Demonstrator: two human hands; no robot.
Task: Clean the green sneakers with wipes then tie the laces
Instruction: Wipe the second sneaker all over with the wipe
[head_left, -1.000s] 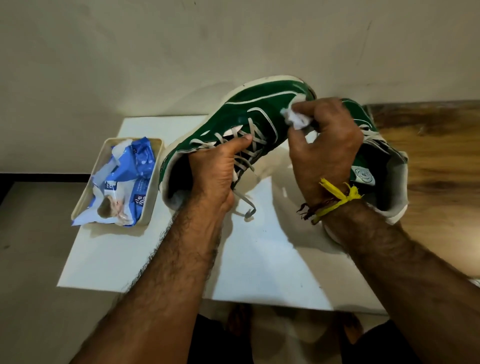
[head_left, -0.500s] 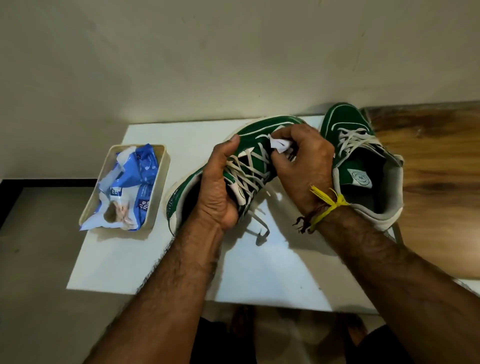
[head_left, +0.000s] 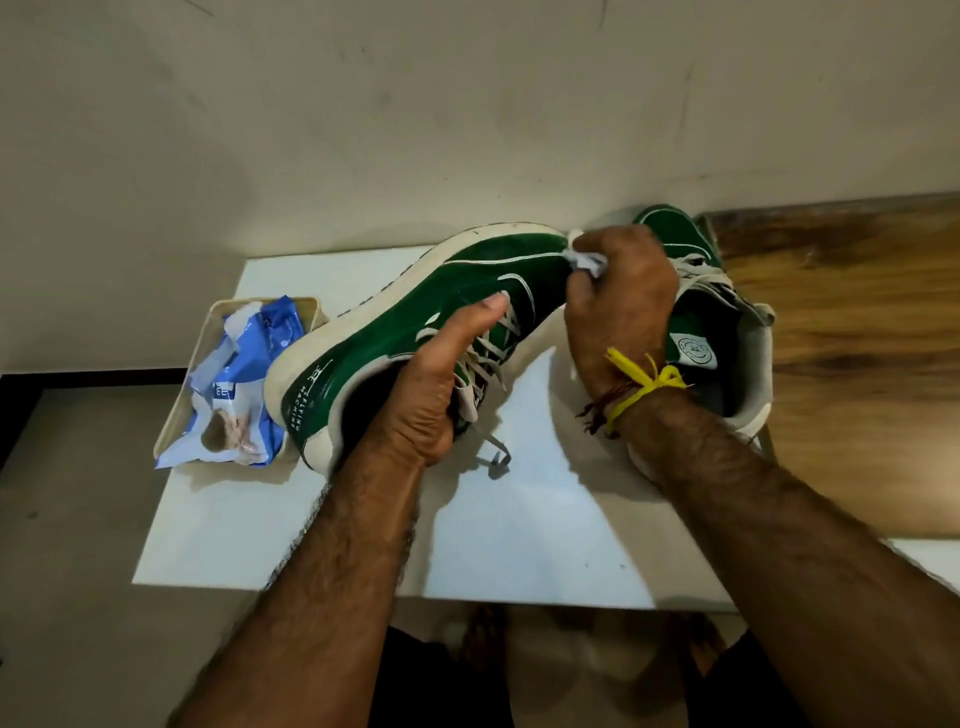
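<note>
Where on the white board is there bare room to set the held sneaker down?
Bare white board lies between the forearms, from the dangling lace to the near edge. The far left corner behind the tray is also bare. Crowded on the right, where the second sneaker sits.

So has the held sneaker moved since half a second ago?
Yes. The sneaker in the left hand has tipped sole-up and swung left, its heel now overlapping the tray.
</note>
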